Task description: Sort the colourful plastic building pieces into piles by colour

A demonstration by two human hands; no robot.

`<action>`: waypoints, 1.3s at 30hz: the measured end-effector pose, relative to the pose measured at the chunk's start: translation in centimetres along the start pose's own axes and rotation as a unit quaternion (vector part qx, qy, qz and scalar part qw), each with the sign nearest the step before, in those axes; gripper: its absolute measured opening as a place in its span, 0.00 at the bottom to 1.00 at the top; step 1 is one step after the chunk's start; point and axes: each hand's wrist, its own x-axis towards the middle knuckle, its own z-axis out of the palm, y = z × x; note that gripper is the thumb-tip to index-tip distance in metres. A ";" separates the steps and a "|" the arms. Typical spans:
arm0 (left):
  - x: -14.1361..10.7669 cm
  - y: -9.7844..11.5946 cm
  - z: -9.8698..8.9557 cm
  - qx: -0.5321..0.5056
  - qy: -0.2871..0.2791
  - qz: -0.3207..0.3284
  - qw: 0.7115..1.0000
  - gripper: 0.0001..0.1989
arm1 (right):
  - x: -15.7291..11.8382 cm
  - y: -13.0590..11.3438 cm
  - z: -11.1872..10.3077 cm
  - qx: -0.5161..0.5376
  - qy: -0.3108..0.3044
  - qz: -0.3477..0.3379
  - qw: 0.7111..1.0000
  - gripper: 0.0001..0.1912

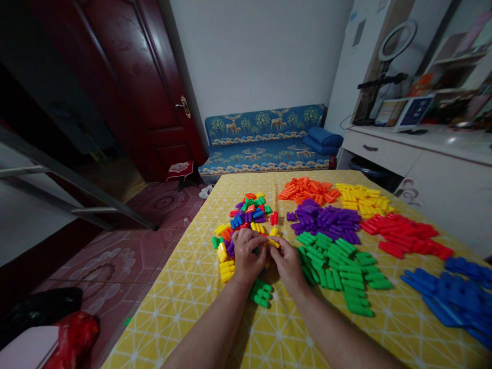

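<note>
My left hand (248,254) and my right hand (286,259) meet above the table, fingertips pinched around a small yellow plastic building block (274,243). Part of that block is hidden by my fingers. Just beyond and to the left of my hands lies a mixed heap of coloured blocks (246,221). Yellow blocks (226,270) rest beside my left hand, and green blocks (261,293) lie under my left wrist. To the right of my right hand spreads a pile of green blocks (344,266), with purple blocks (325,220) behind it.
Orange blocks (307,191), yellow blocks (363,200), red blocks (405,233) and blue blocks (453,294) form separate piles on the yellow patterned tablecloth (184,307). Beyond the table stands a blue sofa (253,148). A white cabinet (442,179) is at the right.
</note>
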 end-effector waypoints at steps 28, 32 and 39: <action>-0.1 -0.6 0.2 -0.009 0.002 -0.021 1.000 0.11 | -1.0 -2.6 -0.2 0.098 0.064 0.008 0.993 0.21; -0.1 -0.6 0.2 -0.007 0.001 -0.022 1.000 0.11 | -1.1 -2.4 -0.3 0.108 0.066 0.001 0.992 0.20; 0.0 -0.6 0.2 -0.009 0.000 -0.026 1.000 0.11 | -1.0 -2.3 -0.3 0.114 0.065 0.003 0.991 0.20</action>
